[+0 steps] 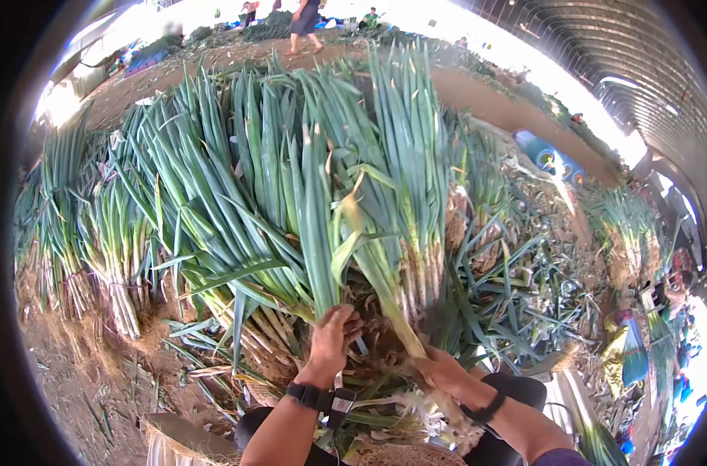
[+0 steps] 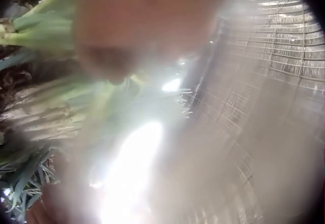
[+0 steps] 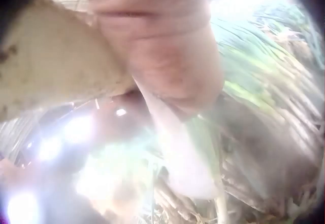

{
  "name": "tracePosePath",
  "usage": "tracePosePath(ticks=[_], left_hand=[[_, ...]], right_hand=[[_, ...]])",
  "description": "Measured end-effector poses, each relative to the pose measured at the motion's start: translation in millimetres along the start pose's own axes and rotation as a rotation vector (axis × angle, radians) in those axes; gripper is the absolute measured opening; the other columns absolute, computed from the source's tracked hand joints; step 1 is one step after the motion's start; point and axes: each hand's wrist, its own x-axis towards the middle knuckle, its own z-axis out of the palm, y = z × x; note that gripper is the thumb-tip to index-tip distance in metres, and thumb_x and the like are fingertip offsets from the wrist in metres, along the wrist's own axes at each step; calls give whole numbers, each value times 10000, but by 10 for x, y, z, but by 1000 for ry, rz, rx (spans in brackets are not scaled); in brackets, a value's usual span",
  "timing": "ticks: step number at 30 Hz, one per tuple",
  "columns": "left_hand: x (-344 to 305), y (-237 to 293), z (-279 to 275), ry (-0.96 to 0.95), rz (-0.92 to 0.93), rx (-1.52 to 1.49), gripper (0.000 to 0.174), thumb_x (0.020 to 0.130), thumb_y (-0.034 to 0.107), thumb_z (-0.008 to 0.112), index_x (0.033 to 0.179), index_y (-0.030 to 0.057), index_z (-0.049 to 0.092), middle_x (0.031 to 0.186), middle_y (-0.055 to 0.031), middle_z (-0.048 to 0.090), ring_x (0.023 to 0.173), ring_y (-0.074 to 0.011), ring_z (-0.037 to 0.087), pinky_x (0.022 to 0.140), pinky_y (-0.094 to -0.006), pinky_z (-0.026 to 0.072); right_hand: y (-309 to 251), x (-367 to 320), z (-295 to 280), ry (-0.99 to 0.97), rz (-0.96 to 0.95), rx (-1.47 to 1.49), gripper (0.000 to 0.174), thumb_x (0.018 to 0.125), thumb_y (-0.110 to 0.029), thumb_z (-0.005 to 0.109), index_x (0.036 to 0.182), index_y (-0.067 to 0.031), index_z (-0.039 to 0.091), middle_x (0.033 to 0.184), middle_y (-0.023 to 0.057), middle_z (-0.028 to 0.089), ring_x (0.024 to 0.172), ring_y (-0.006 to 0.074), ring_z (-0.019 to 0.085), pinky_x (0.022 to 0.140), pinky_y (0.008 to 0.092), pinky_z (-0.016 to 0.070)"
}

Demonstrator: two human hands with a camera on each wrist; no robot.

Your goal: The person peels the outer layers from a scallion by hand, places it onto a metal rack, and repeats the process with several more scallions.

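Note:
In the head view my right hand (image 1: 444, 374) grips the pale lower part of a large green onion (image 1: 397, 320), whose yellowing, bent leaf slants up to the left. The right wrist view shows a thick whitish stalk (image 3: 56, 64) against a finger (image 3: 162, 66), with a thin white strip (image 3: 180, 155) hanging below. To the left, my left hand (image 1: 330, 344) has its fingers curled at the foot of upright green leaves (image 1: 317, 233). The left wrist view is blurred, with the hand (image 2: 147, 25) over pale green stalks (image 2: 45, 31).
A wide heap of green onions (image 1: 252, 155) leans in front of me, roots toward me. More bundles (image 1: 120, 264) stand at the left. Stripped leaves (image 1: 516, 287) litter the ground at the right, near a blue roll (image 1: 547, 155). A person (image 1: 305, 23) is at the back.

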Motion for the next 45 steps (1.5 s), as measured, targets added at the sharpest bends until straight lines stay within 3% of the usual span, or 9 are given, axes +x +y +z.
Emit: tracePosePath(ticks=[2, 6, 13, 14, 18, 21, 24, 32, 45], left_hand=[[-23, -157, 94, -192, -35, 70, 597, 843, 370, 636, 1291, 40, 420, 1194, -98, 522, 1133, -233, 482, 978, -420, 368], [-340, -121, 491, -611, -113, -148, 636, 846, 381, 624, 1327, 48, 377, 1315, -102, 465, 1243, -259, 416, 1043, -448, 316], [-880, -348, 1043, -712, -202, -155, 498, 895, 278, 576, 1299, 43, 403, 1248, -87, 516, 1137, -237, 512, 971, -419, 395], [-952, -333, 1123, -720, -166, -154, 417, 915, 278, 557, 1245, 52, 438, 1156, -43, 552, 1031, -163, 548, 906, -362, 420], [-1113, -327, 1236, -743, -148, -108, 397, 895, 255, 595, 1218, 61, 471, 1147, -30, 551, 1013, -133, 545, 862, -306, 442], [-1208, -221, 1211, -655, 87, 104, 352, 887, 205, 609, 1192, 67, 498, 1122, -44, 566, 971, -128, 554, 843, -303, 446], [-1057, -21, 1113, -530, 47, -117, 286, 863, 211, 641, 1099, 84, 539, 1003, -26, 600, 887, -138, 577, 767, -303, 473], [-715, 201, 731, -411, 163, -183, 376, 836, 230, 673, 1113, 35, 512, 1012, -67, 598, 866, -199, 598, 746, -361, 505], [-295, -126, 287, -103, 384, 210, 157, 836, 162, 651, 898, 26, 602, 718, -29, 601, 584, -133, 570, 516, -265, 452]], right_hand=[[32, -442, -72, 12, -20, -142, 350, 859, -251, 579, 1079, 18, 538, 657, 34, 556, 548, 112, 529, 489, 277, 420], [15, -1451, -35, 160, -91, -466, 464, 832, -276, 605, 1149, 44, 497, 731, 81, 603, 612, 150, 576, 579, 295, 462], [428, -2281, 40, 456, -263, -657, 650, 810, -296, 658, 1296, 19, 363, 894, 204, 624, 785, 313, 659, 670, 348, 506], [436, -2343, 69, 482, -244, -670, 642, 808, -263, 663, 1301, 19, 362, 927, 210, 620, 778, 334, 650, 673, 352, 513], [772, -2442, 41, 561, -376, -722, 647, 794, -231, 680, 1303, 17, 367, 944, 207, 622, 796, 318, 655, 687, 349, 520], [1036, -2262, -88, 511, -439, -759, 650, 785, -232, 692, 1298, 15, 380, 1006, 219, 607, 849, 309, 652, 701, 350, 520], [1134, -1736, -107, 397, -481, -841, 662, 772, -239, 708, 1304, -5, 390, 1136, 211, 554, 898, 293, 636, 762, 348, 509], [-258, -286, 290, 204, -793, -455, 595, 714, -139, 765, 1209, 15, 472, 1063, 106, 609, 955, 175, 585, 836, 307, 462], [13, -186, 832, 418, -740, -566, 272, 753, -204, 691, 928, -20, 594, 869, 187, 624, 802, 352, 612, 688, 395, 470]])
